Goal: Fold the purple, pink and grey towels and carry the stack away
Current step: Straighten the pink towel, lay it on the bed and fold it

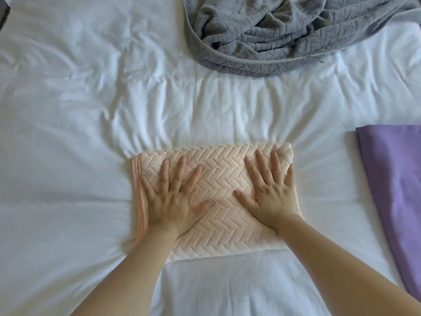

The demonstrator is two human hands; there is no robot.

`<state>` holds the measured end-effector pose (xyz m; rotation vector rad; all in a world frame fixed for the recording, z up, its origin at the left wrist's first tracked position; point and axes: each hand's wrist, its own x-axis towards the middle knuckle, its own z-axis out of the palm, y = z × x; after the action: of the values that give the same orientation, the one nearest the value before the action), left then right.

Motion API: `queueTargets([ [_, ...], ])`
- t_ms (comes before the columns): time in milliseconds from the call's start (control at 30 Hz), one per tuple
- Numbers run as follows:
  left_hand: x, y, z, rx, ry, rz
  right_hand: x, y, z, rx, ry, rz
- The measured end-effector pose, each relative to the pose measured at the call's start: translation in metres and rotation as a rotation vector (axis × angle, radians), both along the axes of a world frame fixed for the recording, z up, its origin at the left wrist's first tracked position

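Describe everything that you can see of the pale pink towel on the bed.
The pale pink plush towel with a raised herringbone weave is folded into a thick rectangle. Its stacked, darker pink hemmed edges show along its left side. It lies flat on the wrinkled white bed sheet. The left hand and the right hand press on its top with fingers spread.

Single cam, head-worn, wide-angle, facing fwd & steeply down onto the bed (pixel 68 133). Close range: forearms reach up from 6 o'clock, w/ left hand (pixel 175 197) and right hand (pixel 271 197) just below frame centre, flat on the pink towel (pixel 218 169). Grey towel (pixel 273 30) at 12–1 o'clock, cropped by top edge. Purple towel (pixel 396 179) at 3–4 o'clock, cropped by right edge.
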<state>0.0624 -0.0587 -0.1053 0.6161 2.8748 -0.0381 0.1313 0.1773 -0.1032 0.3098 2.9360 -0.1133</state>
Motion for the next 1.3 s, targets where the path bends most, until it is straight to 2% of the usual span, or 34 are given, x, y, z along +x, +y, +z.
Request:
queueTargets([
  [100, -0.003, 0.001, 0.007, 0.031, -0.008, -0.01, 0.0, 0.001, 0.004, -0.029, 0.04, -0.005],
  [200, -0.001, -0.003, 0.023, 0.083, 0.008, -0.027, 0.004, 0.005, 0.013, -0.174, 0.123, -0.019],
  [300, 0.004, -0.014, 0.04, 0.237, 0.024, 0.133, 0.013, 0.011, 0.023, -0.328, 0.188, -0.232],
  [400, 0.011, -0.029, 0.048, 0.333, -0.055, 0.351, 0.017, 0.014, 0.034, -0.448, 0.044, -0.469],
  [533, 0.021, -0.039, 0.049, 0.585, -0.186, 0.55, 0.017, 0.01, 0.042, -0.449, -0.057, -0.534],
  [633, 0.018, -0.047, 0.052, 0.642, -0.314, 0.641, 0.018, 0.011, 0.044, -0.439, -0.06, -0.584],
  [700, 0.014, -0.049, 0.056, 0.65, -0.331, 0.593, 0.018, 0.013, 0.048, -0.427, -0.062, -0.604],
  [800, 0.005, -0.047, 0.072, 0.67, -0.239, 0.478, 0.021, 0.015, 0.059, -0.467, 0.01, -0.642],
  [967, -0.021, -0.011, 0.115, 0.739, -0.142, 0.187, 0.048, 0.029, 0.095, -0.57, 0.166, -0.795],
  [1067, -0.038, 0.05, 0.141, 0.787, -0.166, 0.006, 0.084, 0.057, 0.122, -0.554, 0.305, -0.954],
  [1300, -0.043, 0.261, 0.172, 0.672, -0.307, -0.475, 0.189, 0.142, 0.168, -0.417, 0.529, -1.358],
])
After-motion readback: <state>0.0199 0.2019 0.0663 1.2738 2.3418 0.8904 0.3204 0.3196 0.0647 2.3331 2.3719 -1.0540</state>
